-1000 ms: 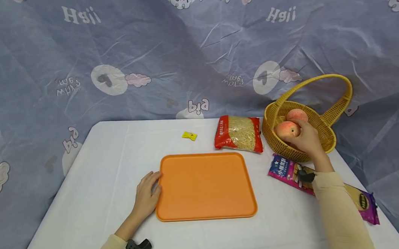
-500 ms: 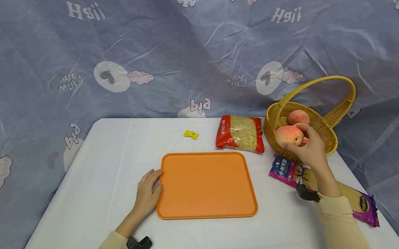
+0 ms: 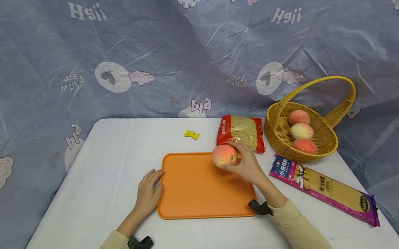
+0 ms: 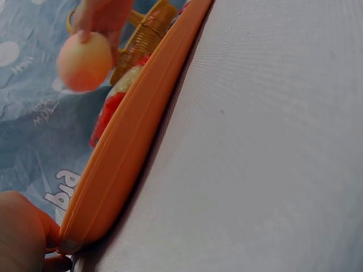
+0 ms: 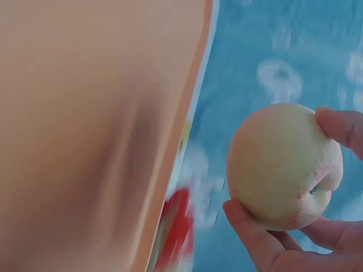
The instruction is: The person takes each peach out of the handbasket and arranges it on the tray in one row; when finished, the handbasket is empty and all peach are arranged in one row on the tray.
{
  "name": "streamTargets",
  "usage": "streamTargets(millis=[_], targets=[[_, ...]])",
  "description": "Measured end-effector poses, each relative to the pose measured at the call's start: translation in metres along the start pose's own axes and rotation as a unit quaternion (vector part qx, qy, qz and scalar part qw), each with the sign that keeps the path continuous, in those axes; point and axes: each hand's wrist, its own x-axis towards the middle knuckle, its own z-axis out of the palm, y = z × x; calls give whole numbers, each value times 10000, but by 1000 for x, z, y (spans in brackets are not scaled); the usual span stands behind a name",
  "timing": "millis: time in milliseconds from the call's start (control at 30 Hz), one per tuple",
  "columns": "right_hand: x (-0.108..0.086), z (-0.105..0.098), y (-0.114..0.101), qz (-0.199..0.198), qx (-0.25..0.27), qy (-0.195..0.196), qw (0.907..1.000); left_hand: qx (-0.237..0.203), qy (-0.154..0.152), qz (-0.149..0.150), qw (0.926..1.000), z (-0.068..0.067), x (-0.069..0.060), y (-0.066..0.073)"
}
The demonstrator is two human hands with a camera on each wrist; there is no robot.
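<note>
A peach (image 3: 224,156), pink and pale yellow, is in my right hand (image 3: 245,165), held between thumb and fingers above the right part of an orange tray (image 3: 196,192). The right wrist view shows the peach (image 5: 283,167) with its stem hollow facing the fingers. My left hand (image 3: 148,192) rests at the tray's left side, fingertips touching the rim; in the left wrist view its fingers (image 4: 48,232) meet the tray's corner. A yellow wicker basket (image 3: 278,146) with an arched handle stands at the back right, holding three peaches (image 3: 301,131).
Behind the tray lies a red-ended clear bag of yellowish dry food (image 3: 244,131). A small yellow wrapped candy (image 3: 191,134) is to its left. A long purple pack of noodles (image 3: 324,189) lies at the right, in front of the basket. A grey printed cloth (image 3: 183,65) hangs behind the table.
My right hand has lifted the peach out of the basket and carried it left to above the tray. The left hand has stayed at the tray's rim.
</note>
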Motion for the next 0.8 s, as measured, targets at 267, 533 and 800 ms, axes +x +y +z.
streamTargets(millis=[267, 533, 800], targets=[[7, 57, -46, -348, 159, -800, 9961, 37, 27, 37, 10000, 0, 0, 0], [10, 100, -55, -448, 71, -1630, 9856, 8, 37, 18, 10000, -2, 0, 0], [19, 121, -57, -767, 107, -1778, 9810, 118, 65, 37, 9999, -2, 1, 1]])
